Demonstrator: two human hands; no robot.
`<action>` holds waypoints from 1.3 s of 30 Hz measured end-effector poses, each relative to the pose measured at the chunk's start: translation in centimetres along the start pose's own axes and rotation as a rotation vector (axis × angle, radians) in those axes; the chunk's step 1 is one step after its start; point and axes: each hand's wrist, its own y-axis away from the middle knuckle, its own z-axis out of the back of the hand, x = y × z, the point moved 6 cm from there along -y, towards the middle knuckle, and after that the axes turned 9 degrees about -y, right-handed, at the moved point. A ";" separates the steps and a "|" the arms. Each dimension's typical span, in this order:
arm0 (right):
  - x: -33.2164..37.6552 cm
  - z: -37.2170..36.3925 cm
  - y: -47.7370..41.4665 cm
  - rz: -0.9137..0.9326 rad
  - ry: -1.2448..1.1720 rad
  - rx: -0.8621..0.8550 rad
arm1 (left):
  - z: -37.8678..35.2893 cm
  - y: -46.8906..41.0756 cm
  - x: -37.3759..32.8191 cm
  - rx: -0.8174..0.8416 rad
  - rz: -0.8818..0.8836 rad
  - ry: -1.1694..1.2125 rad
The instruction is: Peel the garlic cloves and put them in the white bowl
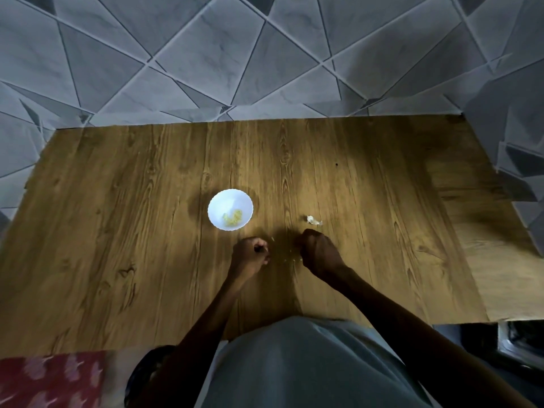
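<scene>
**Mid-peel, no clue what's inside the fists**

Head view, the only one going. Got a white bowl (230, 198) parked on the wooden table (117, 231), with a small heap of yellowish peeled cloves (233, 219) sitting at its 6 o'clock side. Too small to count properly.

Spotted the left hand (250, 254) at about 5 o'clock from the bowl, near but not touching, fingers curled in against the thumb. Same deal for the right hand (319, 250) over at 3 o'clock of the left one, apart from it, balled up with its back to the camera. Honestly can't tell whether either is pinching a clove or closed on nothing, hidden by the fingers.

Also seeing a pale scrap (314, 220) at 12 o'clock from the right hand, just beyond the knuckles. Could be husk or an unpeeled clove, too blurry to call. Plus tiny flecks of skin (273, 238) between the two hands.

Guessing the peeling step, partway through the job. Next up, probably: strip whatever's left, then carry it toward 11 o'clock and drop it over the rim without knocking that light bowl.

Looked for brands, labels, writing: found none. Just a red patterned cloth (53, 378) down at 7 o'clock, no text on it.
</scene>
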 end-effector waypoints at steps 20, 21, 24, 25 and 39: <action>2.3 -1.7 2.8 0.405 0.105 0.011 | 0.4 2.7 -0.2 -0.132 -0.078 -0.207; 1.7 -1.3 3.2 0.405 0.120 0.006 | 0.3 2.7 0.0 -0.140 -0.071 -0.185; 0.6 0.2 3.9 0.346 0.128 -0.018 | 0.1 2.9 0.4 -0.146 -0.034 -0.128; 0.3 0.5 3.6 0.299 0.114 -0.022 | 0.0 2.9 0.4 -0.144 -0.026 -0.117; 0.9 1.2 4.7 0.298 0.080 -0.082 | -0.2 3.5 -0.4 -0.163 -0.048 -0.057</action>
